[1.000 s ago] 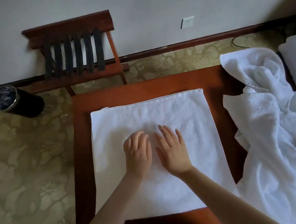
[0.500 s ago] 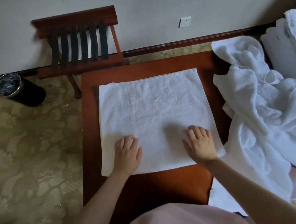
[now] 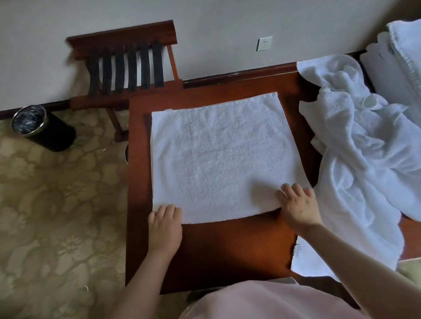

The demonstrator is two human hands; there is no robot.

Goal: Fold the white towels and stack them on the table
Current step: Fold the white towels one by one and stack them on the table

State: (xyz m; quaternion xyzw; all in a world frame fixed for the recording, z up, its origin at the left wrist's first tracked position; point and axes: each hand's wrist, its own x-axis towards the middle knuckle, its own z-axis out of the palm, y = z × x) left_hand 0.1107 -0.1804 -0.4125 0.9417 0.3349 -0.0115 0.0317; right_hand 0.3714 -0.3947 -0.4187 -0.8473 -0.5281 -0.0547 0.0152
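Although a small tag [image 3: 297,249] shows at the near corner of the loose white towels [image 3: 363,160], its writing is too small to read. No other lettering can be read. The wall socket [image 3: 264,43] on the far wall has only its holes.

The folded towel [image 3: 222,158] lies flat on the dark red wooden table [image 3: 233,249], more to the far side, so bare wood is left at the near side. Its edges run parallel with the table edges. It looks almost square, and with the wide lens I cannot tell which side is the longer one.

The left hand [image 3: 165,228] is at the near left corner of this towel. Its fingers are bent over the corner, and I cannot tell if they pinch the cloth or only press it. The right hand [image 3: 301,208] rests on the near right corner with the fingers almost straight and released on the cloth, the thumb along the near edge.

The loose towels lie crumpled at the right, just beside the folded one, and hang over the right edge of the table. On the patterned carpet [image 3: 42,214] at the far left stand a wooden luggage rack [image 3: 128,64] and a black bin [image 3: 43,130].
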